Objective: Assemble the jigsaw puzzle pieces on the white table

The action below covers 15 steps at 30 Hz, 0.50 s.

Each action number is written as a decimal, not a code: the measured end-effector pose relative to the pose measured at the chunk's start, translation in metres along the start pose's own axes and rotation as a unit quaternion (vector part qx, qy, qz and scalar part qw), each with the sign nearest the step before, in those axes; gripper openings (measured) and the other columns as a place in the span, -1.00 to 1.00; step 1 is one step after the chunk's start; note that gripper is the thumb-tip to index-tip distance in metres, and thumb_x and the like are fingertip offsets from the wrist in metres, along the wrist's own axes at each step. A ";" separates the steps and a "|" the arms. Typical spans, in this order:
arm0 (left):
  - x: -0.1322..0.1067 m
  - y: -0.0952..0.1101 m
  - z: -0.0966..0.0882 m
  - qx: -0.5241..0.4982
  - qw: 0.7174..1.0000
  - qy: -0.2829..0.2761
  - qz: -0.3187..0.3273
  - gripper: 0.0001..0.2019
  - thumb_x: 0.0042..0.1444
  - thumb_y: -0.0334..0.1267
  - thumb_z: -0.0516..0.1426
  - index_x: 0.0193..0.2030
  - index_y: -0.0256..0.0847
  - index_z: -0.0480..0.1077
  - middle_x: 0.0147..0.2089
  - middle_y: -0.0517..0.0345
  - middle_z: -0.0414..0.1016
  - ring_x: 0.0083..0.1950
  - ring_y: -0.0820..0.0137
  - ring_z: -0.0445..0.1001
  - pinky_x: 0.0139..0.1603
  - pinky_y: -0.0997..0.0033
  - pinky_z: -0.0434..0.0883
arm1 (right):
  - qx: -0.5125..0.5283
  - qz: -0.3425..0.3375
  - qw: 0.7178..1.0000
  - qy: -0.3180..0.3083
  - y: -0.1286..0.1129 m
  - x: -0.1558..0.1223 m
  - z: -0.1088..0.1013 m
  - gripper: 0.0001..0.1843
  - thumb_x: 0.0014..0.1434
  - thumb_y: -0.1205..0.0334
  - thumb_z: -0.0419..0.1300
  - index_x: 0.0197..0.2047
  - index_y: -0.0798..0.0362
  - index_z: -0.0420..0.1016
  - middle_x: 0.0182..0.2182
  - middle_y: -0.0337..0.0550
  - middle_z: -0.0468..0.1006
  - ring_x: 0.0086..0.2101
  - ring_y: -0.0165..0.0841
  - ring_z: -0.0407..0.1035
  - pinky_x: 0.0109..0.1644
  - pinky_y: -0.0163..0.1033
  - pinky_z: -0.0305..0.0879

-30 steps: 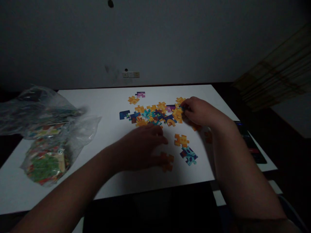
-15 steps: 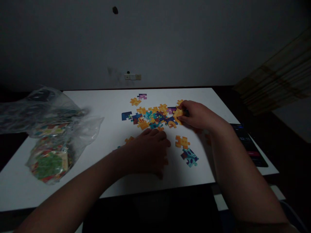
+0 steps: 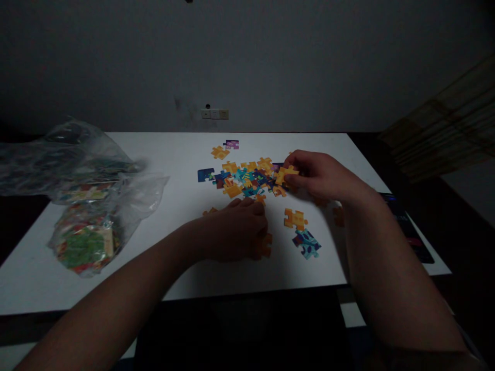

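A yellow-orange puzzle piece (image 3: 285, 174) is pinched between the thumb and fingers of my right hand (image 3: 315, 172), at the right edge of a loose heap of puzzle pieces (image 3: 247, 178). The heap mixes yellow, teal, dark blue and purple. Closer to me, my left hand (image 3: 237, 229) is closed, palm down, over a shaded orange puzzle piece (image 3: 266, 245). That piece sticks out at the fingers' right side; the thumb and the grip itself are hidden. Between my arms lie another orange piece (image 3: 296, 219) and a teal patterned piece (image 3: 307, 243), touching or nearly so.
Clear plastic bags (image 3: 87, 237) with colourful pieces cover the left of the white table (image 3: 162, 278). A dark phone (image 3: 406, 226) lies at the right edge, partly behind my right forearm. A purple piece (image 3: 232, 145) and a yellow one (image 3: 220, 152) lie beyond the heap.
My left fingers have drawn in, and the thumb has gone out of sight under the hand. My right hand keeps its pinch, the yellow piece tilted differently. The whole view has shifted slightly.
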<state>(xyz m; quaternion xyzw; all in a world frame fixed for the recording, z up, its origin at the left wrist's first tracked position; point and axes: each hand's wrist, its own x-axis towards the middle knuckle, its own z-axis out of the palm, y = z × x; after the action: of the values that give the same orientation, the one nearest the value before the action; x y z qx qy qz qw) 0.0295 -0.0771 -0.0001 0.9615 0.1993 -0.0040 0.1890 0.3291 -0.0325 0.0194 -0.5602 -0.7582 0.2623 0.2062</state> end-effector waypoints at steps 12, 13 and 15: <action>-0.002 -0.001 -0.006 -0.172 0.985 -0.020 -0.025 -0.74 0.30 -0.40 0.31 0.10 -0.15 0.53 0.03 0.02 0.67 -0.04 0.27 0.62 0.00 0.30 0.51 | 0.164 -0.028 0.985 -0.047 -0.013 -0.002 0.002 -0.72 0.17 0.05 0.52 -0.12 -0.04 0.66 -0.30 -0.15 0.65 -0.31 -0.23 0.50 -0.24 -0.12 0.41; -0.002 -0.004 -0.007 -0.227 0.973 -0.010 -0.034 -0.74 0.30 -0.41 0.29 0.11 -0.15 0.53 -0.03 0.05 0.68 -0.08 0.29 0.62 -0.05 0.32 0.50 | 0.195 -0.036 0.979 -0.055 -0.017 -0.003 0.003 -0.72 0.14 0.07 0.53 -0.12 -0.04 0.66 -0.31 -0.17 0.64 -0.32 -0.25 0.51 -0.25 -0.14 0.41; -0.001 -0.012 -0.010 -0.360 0.932 0.021 -0.046 -0.80 0.31 -0.42 0.25 0.04 -0.16 0.51 -0.15 0.12 0.67 -0.16 0.33 0.63 -0.10 0.34 0.52 | 0.249 -0.050 0.965 -0.056 -0.024 -0.005 0.005 -0.73 0.12 0.12 0.54 -0.14 -0.03 0.67 -0.34 -0.21 0.63 -0.36 -0.30 0.49 -0.30 -0.19 0.39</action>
<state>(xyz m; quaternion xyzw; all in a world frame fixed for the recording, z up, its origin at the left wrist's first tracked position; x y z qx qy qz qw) 0.0234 -0.0635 0.0049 0.8186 0.2350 0.0797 0.5180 0.3095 -0.0438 0.0302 -0.4366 -0.7064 0.4633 0.3093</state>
